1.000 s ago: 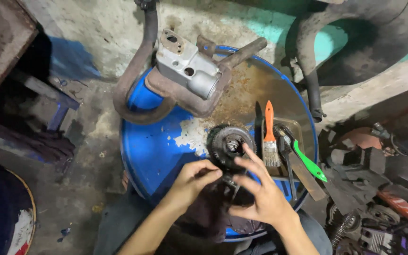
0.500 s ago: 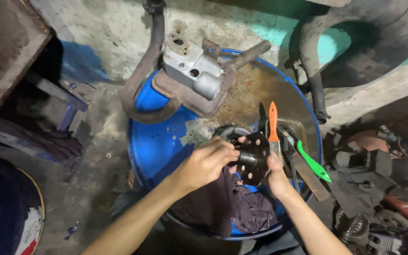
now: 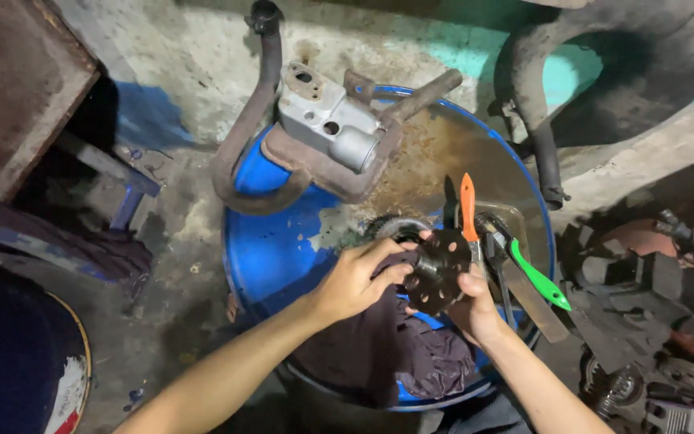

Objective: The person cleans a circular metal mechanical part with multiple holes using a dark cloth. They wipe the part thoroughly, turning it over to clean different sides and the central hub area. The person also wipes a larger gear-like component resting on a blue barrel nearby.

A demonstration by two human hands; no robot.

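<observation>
- Left hand [image 3: 357,277] is pinching the hub of a dark perforated metal disc [image 3: 437,272].
- Right hand [image 3: 475,304] is gripping the disc's lower edge above a blue drum [image 3: 275,249].

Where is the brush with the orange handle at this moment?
In the head view, the orange-handled brush lies on the right side of the blue drum top, just behind the perforated metal disc and left of the green-handled tool.

Stained concrete floor [image 3: 178,56], teal painted patch [image 3: 459,48], rusty brown table [image 3: 10,88], dim light
</observation>
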